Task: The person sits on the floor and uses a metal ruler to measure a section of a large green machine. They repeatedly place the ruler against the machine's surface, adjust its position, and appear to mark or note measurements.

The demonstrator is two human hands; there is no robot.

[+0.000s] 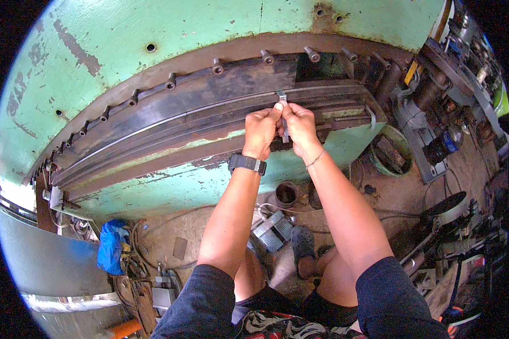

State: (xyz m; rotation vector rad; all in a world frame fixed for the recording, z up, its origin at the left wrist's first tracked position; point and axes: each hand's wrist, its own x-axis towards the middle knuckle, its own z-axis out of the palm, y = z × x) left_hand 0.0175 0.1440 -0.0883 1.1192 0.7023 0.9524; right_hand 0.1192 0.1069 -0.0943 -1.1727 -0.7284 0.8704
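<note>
A small bent strip of bare metal [281, 96] stands at the long dark die [198, 125] of a green press brake. Its upper end has a flat bent lip, and its lower end shows below my fingers. My left hand [259, 131], with a black watch on the wrist, pinches the strip from the left. From the right, my right hand [301, 125] grips the same piece, thumbs close together. Above the die runs the machine's upper beam [152, 85] with a row of bolts. Whether the strip touches the upper tool is hard to make out.
A grey foot pedal [273, 230] lies on the floor by my shoe [303, 248], with cables around it. A round can [287, 194] stands below the bed. To the right are a bucket [387, 169] of scrap and a bottle [451, 138]; at left, a blue bag [112, 247].
</note>
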